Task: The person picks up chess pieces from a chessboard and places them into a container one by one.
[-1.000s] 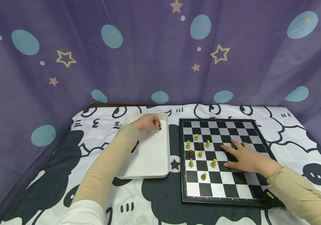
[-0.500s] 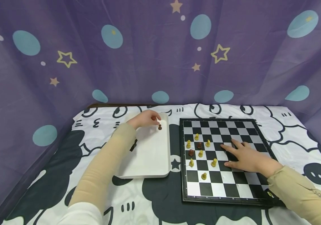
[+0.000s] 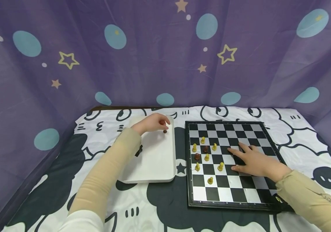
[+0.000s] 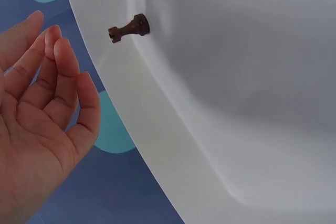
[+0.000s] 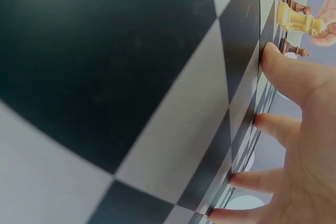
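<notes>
A dark brown chess rook (image 4: 130, 28) stands on its base in the white tray (image 3: 156, 172), near the tray's wall. My left hand (image 3: 153, 123) hovers just over it, fingers gently bent with nothing between them. The left wrist view shows a gap between these fingertips (image 4: 88, 85) and the rook. On the chessboard (image 3: 235, 192), my right hand (image 3: 254, 161) rests with its fingers spread and fingertips on the squares. To its left stand several yellow chess pieces (image 3: 220, 166) and two dark brown ones (image 3: 197, 156).
A patterned black and white cloth (image 3: 130, 206) covers the table under the tray and board. Behind it hangs a purple curtain (image 3: 159, 74). A small black item (image 3: 138, 150) shows beside the left sleeve, over the tray.
My left hand has let go of the rook, drawn back left from it, then come slightly right again over it. The right hand has stayed still on the board.
</notes>
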{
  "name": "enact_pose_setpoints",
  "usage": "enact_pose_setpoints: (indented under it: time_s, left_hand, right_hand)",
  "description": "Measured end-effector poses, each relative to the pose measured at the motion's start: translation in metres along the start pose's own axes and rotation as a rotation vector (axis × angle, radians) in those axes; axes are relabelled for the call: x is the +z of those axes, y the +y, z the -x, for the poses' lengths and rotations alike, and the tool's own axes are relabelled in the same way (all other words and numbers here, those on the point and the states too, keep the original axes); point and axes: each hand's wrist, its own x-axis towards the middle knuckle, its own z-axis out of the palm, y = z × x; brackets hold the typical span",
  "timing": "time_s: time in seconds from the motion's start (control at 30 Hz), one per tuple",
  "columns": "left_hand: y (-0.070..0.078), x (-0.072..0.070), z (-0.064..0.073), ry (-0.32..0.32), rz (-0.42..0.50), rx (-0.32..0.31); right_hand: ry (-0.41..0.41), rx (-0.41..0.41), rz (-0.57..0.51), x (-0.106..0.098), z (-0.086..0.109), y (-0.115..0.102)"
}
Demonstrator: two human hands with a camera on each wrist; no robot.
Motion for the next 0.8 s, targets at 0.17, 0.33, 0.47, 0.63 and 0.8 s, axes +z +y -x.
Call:
enact_pose_setpoints:
  time_s: [0.17,0.33,0.47,0.63,0.8]
  left_hand:
    - [0.008,0.0,0.002,-0.012,-0.009,0.027]
    - [0.021,0.0,0.003,-0.037,0.009,0.055]
    - [0.032,0.001,0.003,-0.055,0.018,0.066]
    - [0.042,0.004,0.003,-0.07,0.001,0.093]
    - [0.052,0.009,0.004,-0.103,-0.009,0.105]
  right_hand:
    - [0.002,-0.002,0.0,-0.001,0.0,0.0]
    - [0.008,-0.003,0.002,-0.004,-0.001,0.0]
    - [0.004,0.001,-0.001,-0.005,-0.001,0.0]
    - [0.006,-0.001,-0.002,-0.004,-0.001,0.001]
    - [-0.002,0.001,-0.008,-0.002,0.0,0.0]
